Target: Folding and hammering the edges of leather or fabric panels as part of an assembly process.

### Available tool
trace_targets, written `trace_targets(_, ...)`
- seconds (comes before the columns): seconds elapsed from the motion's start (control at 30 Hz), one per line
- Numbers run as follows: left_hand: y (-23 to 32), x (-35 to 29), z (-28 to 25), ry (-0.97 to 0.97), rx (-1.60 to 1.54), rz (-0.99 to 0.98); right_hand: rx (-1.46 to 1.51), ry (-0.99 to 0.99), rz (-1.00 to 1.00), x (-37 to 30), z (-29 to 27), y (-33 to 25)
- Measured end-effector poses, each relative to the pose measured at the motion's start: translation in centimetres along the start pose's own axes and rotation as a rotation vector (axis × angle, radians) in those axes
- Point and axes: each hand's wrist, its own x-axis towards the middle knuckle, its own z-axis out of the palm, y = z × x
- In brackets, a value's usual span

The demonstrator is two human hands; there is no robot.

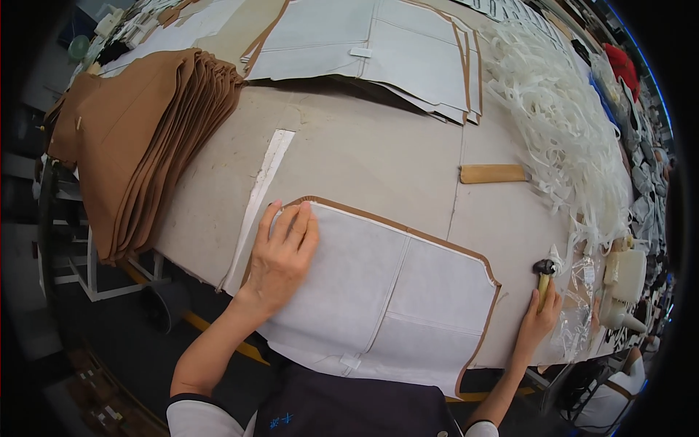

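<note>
A white-backed panel with a brown turned edge (342, 269) lies flat at the table's near side. My left hand (280, 251) rests on its upper left corner. Its fingers are bent and drawn together, with the tips on the brown rim, which is puckered at that corner; the thumb is hidden. At the right, beyond the panel, my right hand (540, 317) is closed round the light handle of a small dark-headed hammer (543, 268). The hammer's head points away from me.
Brown panels (156, 146) hang in a thick stack at the left edge. More white-backed panels (320, 44) lie at the back. A wooden-looking strip (494, 173), a tangled white ribbon heap (557, 124) and clear plastic (580, 291) are at the right. A white strip (271, 164) runs left of the panel.
</note>
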Motion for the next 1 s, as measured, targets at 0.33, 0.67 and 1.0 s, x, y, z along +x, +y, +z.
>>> trace_targets(0.33,8.8,5.9,-0.2,0.094,-0.371,0.101,0.355,-0.13,0.018,0.6,-4.7,-4.3)
trace_targets(0.67,18.2,9.0,3.4,0.008,-0.589,0.315,0.512,-0.197,-0.209,-0.4,-1.8,-7.8)
trace_targets(1.0,18.1,9.1,3.4,-0.014,-0.543,0.293,0.32,-0.233,-0.441,0.8,-0.6,-10.4)
